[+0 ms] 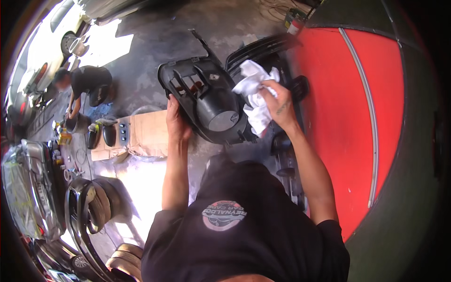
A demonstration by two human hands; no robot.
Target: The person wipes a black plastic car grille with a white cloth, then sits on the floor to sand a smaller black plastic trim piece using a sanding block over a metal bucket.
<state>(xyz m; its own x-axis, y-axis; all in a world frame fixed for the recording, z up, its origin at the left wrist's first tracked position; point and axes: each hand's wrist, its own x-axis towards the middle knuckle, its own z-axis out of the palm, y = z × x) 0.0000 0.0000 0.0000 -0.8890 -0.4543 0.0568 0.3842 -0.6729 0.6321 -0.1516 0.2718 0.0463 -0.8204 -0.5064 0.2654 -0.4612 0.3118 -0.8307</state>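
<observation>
My left hand [178,121] grips the lower left edge of a black plastic car trim piece [212,102], which has slots and a round, cup-like recess. The fingers are partly hidden behind it. In my right hand [280,105] a crumpled white cloth [252,79] is pinched, just right of the trim piece. Whether the cloth touches the trim cannot be told. Past the cloth stands another large black plastic part [263,49], partly covered by the cloth and my right hand.
A big red panel [338,117] stands close on my right. Flattened cardboard [148,131] with small black parts lies at left. Farther left, a co-worker [94,82] bends over a bucket [79,123]. Tyres [126,261] and a black car frame part [77,221] stand at lower left.
</observation>
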